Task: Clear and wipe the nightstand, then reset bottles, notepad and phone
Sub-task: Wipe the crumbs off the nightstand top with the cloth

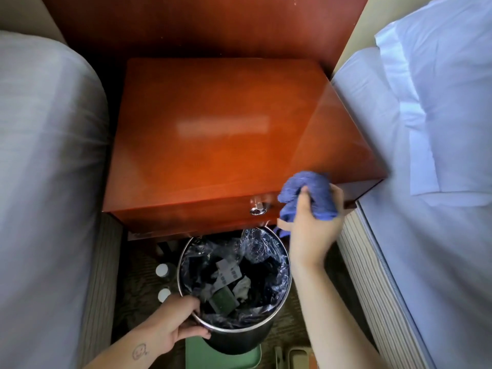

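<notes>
Gripped the waste bin [239, 340] by its rim with the left hand [173, 323], below the nightstand [213, 129]. Clutched the blue cloth [306, 182] in the right hand [311, 230] at its front edge.

only white caps of the bottles [161, 270] show beside the bin [239, 342] — the green tray [195, 354] is cut off below

A bedroom, seemingly a hotel twin — a white-sheeted bed [48, 155] and a second bed [426, 145] flank a glossy wooden nightstand [213, 134] against a matching wall panel [199, 25], with a plastic-lined waste bin [239, 339] in front and carpet [133, 296] underfoot
</notes>
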